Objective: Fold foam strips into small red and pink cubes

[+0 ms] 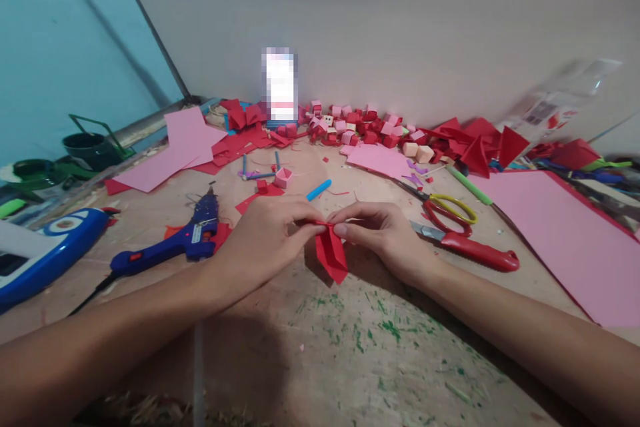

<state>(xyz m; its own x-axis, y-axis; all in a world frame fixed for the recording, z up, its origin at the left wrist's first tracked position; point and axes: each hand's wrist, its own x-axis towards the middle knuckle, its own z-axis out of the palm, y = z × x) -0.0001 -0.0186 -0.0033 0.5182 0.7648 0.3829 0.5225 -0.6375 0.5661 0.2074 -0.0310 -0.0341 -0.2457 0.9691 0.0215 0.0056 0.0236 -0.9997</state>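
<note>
A small folded piece of red paper [332,257] hangs between my two hands above the middle of the table. My left hand [280,227] pinches its upper left edge between thumb and fingers. At the upper right edge, my right hand [377,230] grips it the same way, the two sets of fingertips almost meeting. Just beyond the hands lies a blue stick [319,190]. A red-handled knife [475,251] rests beside my right hand, with scissors [453,210] behind it. To the left of my left hand is a blue glue gun [200,230].
Many small red and pink paper cubes [350,123] are heaped along the wall near a bright phone screen [280,83]. Pink sheets [570,233] lie at right, more pink paper [187,140] at left. A blue tape dispenser [60,247] and a plastic bottle [555,103] flank the table.
</note>
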